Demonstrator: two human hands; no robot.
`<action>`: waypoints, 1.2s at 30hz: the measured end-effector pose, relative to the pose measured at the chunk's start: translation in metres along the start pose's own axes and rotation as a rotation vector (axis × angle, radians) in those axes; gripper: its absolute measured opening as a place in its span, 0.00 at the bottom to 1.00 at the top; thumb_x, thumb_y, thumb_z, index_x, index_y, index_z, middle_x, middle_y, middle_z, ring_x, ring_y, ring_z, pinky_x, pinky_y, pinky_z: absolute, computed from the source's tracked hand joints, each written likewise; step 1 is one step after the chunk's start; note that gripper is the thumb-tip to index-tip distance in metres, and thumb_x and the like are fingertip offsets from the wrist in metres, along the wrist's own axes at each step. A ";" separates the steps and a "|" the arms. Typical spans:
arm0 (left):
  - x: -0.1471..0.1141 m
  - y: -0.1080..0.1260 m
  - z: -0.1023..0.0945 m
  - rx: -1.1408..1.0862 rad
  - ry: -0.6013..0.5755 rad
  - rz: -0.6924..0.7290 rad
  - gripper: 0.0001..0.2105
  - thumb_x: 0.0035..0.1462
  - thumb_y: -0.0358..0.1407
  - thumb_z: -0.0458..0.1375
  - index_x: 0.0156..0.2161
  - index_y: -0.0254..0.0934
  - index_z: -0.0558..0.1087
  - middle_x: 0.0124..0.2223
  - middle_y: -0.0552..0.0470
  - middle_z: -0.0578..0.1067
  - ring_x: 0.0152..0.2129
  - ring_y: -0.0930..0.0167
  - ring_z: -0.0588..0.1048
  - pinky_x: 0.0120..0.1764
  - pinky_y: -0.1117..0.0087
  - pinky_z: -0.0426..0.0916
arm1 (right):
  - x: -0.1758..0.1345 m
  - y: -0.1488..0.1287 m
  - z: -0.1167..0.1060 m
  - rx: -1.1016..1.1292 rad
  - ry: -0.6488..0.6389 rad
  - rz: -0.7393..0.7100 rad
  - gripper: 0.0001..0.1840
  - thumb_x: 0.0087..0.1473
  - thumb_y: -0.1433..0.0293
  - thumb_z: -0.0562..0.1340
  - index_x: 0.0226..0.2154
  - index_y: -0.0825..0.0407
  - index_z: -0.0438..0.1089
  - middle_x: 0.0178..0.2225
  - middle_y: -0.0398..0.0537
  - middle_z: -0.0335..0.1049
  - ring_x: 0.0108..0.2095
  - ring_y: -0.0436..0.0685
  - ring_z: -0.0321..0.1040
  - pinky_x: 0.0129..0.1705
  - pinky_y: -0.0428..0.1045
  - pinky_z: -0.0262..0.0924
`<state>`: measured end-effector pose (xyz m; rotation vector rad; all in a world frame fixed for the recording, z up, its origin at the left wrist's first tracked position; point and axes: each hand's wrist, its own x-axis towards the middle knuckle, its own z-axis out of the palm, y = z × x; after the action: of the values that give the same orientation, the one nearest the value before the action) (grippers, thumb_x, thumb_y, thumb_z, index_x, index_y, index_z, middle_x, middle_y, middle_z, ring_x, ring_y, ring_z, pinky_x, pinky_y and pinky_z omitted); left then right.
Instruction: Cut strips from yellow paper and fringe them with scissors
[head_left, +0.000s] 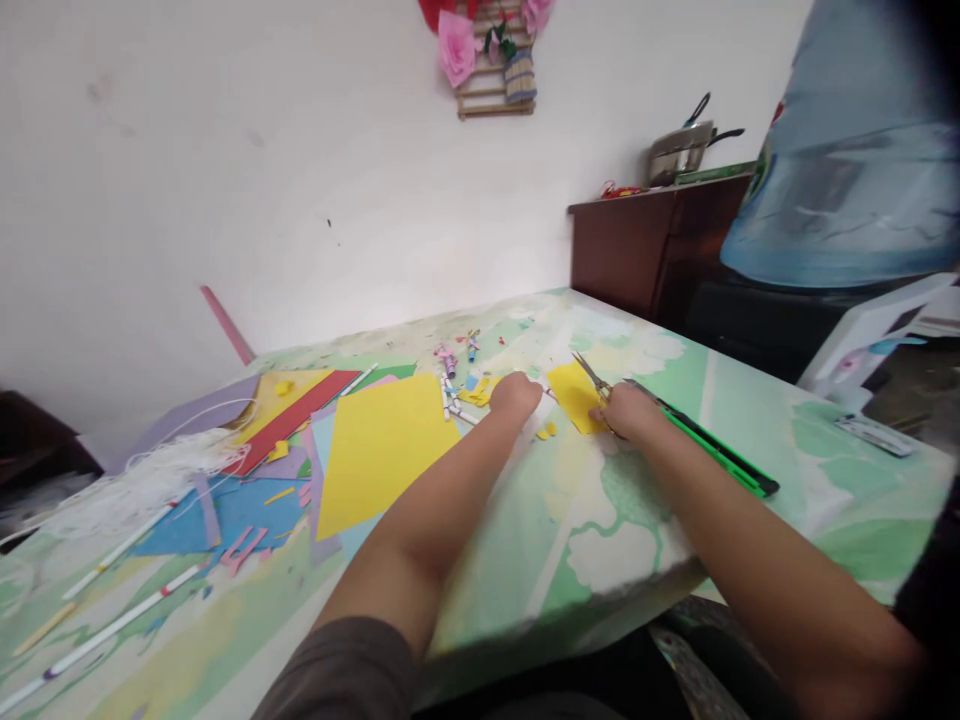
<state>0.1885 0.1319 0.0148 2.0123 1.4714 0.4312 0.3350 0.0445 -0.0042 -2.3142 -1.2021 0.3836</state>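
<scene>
The right hand point(631, 412) is gripping the scissors point(590, 374) at the handle end, fingers wrapped around it, presumably so that the blades are projecting clear of the knuckles. The left hand point(516, 397) is curling inward to the left; a slim stick point(550, 391) is projecting from its right side, but whether the fingers are pinching it cannot be told.

The small yellow sheet point(574, 396) is lying between the hands on the tabletop point(525, 560), probably there so that both hands are reaching it easily. The right fingertips are overlapping its right edge; contact cannot be confirmed. The green cutter point(716, 450) is lying just right of the right hand, and the large yellow sheet point(386, 440) is resting left of the left hand, likely leaving the middle for handwork.

The scissors' tips are pointing far and left, their long axis running from near right to far left. The small sheet's long axis is running similarly, but more steeply near to far.
</scene>
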 end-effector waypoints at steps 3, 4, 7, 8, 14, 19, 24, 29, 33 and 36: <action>-0.018 -0.004 0.001 -0.230 -0.053 -0.015 0.17 0.55 0.42 0.51 0.46 0.34 0.67 0.47 0.42 0.69 0.42 0.65 0.69 0.41 0.61 0.66 | 0.000 0.002 -0.006 0.212 0.051 -0.036 0.18 0.55 0.65 0.56 0.47 0.54 0.62 0.47 0.51 0.63 0.42 0.55 0.64 0.41 0.56 0.62; -0.024 -0.004 -0.001 -0.317 -0.082 -0.019 0.21 0.53 0.47 0.50 0.46 0.32 0.67 0.46 0.40 0.70 0.42 0.63 0.69 0.40 0.62 0.67 | -0.002 0.001 -0.007 0.296 0.072 -0.057 0.18 0.55 0.65 0.56 0.47 0.54 0.62 0.46 0.51 0.64 0.41 0.55 0.65 0.40 0.55 0.63; -0.042 -0.002 -0.009 -0.569 -0.196 0.005 0.31 0.49 0.56 0.46 0.47 0.32 0.65 0.46 0.36 0.70 0.41 0.62 0.71 0.35 0.65 0.69 | -0.012 -0.012 -0.004 0.558 0.108 -0.156 0.17 0.52 0.61 0.57 0.41 0.54 0.61 0.36 0.46 0.67 0.33 0.52 0.67 0.34 0.50 0.63; -0.048 -0.001 -0.012 -0.644 -0.229 0.028 0.31 0.49 0.57 0.45 0.47 0.33 0.65 0.46 0.37 0.71 0.41 0.63 0.72 0.34 0.65 0.69 | -0.017 -0.019 -0.002 0.635 0.105 -0.196 0.16 0.50 0.60 0.58 0.38 0.53 0.60 0.32 0.43 0.67 0.30 0.51 0.66 0.31 0.49 0.63; -0.071 -0.007 -0.030 -1.225 -0.227 0.244 0.17 0.41 0.37 0.61 0.39 0.32 0.70 0.43 0.41 0.74 0.39 0.63 0.73 0.42 0.61 0.66 | -0.056 -0.053 0.003 0.855 0.047 -0.333 0.19 0.42 0.54 0.60 0.28 0.49 0.56 0.25 0.39 0.61 0.27 0.50 0.62 0.30 0.47 0.59; -0.087 -0.027 -0.063 -1.376 -0.070 0.274 0.16 0.41 0.34 0.62 0.38 0.32 0.71 0.43 0.43 0.75 0.40 0.63 0.73 0.44 0.60 0.65 | -0.093 -0.045 -0.010 0.768 -0.021 -0.374 0.19 0.44 0.51 0.58 0.28 0.51 0.64 0.25 0.41 0.63 0.28 0.52 0.60 0.32 0.49 0.55; -0.113 -0.040 -0.099 -1.437 0.153 0.424 0.15 0.42 0.32 0.62 0.39 0.34 0.72 0.41 0.46 0.76 0.41 0.65 0.72 0.46 0.64 0.64 | -0.133 -0.046 -0.001 0.370 -0.148 -0.401 0.21 0.46 0.49 0.53 0.25 0.50 0.60 0.25 0.44 0.64 0.28 0.54 0.61 0.30 0.49 0.54; -0.140 -0.040 -0.115 -1.399 0.263 0.497 0.13 0.44 0.33 0.61 0.38 0.36 0.73 0.42 0.47 0.76 0.41 0.66 0.73 0.44 0.65 0.65 | -0.150 -0.077 0.011 0.260 -0.207 -0.489 0.20 0.46 0.49 0.54 0.24 0.50 0.57 0.25 0.45 0.65 0.26 0.54 0.61 0.26 0.48 0.52; -0.154 -0.044 -0.114 -1.321 0.292 0.434 0.12 0.43 0.34 0.62 0.36 0.35 0.73 0.39 0.47 0.77 0.37 0.65 0.74 0.42 0.63 0.67 | -0.152 -0.092 0.015 0.348 -0.237 -0.585 0.20 0.47 0.50 0.53 0.26 0.50 0.57 0.26 0.45 0.63 0.27 0.53 0.60 0.26 0.48 0.51; -0.158 -0.051 -0.112 -1.307 0.338 0.359 0.11 0.42 0.34 0.62 0.34 0.34 0.73 0.37 0.46 0.77 0.36 0.64 0.75 0.41 0.62 0.67 | -0.154 -0.096 0.021 0.433 -0.260 -0.638 0.19 0.47 0.51 0.54 0.27 0.51 0.59 0.26 0.44 0.62 0.26 0.52 0.58 0.25 0.48 0.51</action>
<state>0.0333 0.0249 0.0818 1.0921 0.5823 1.4673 0.1720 -0.0288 0.0339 -1.4522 -1.7000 0.6389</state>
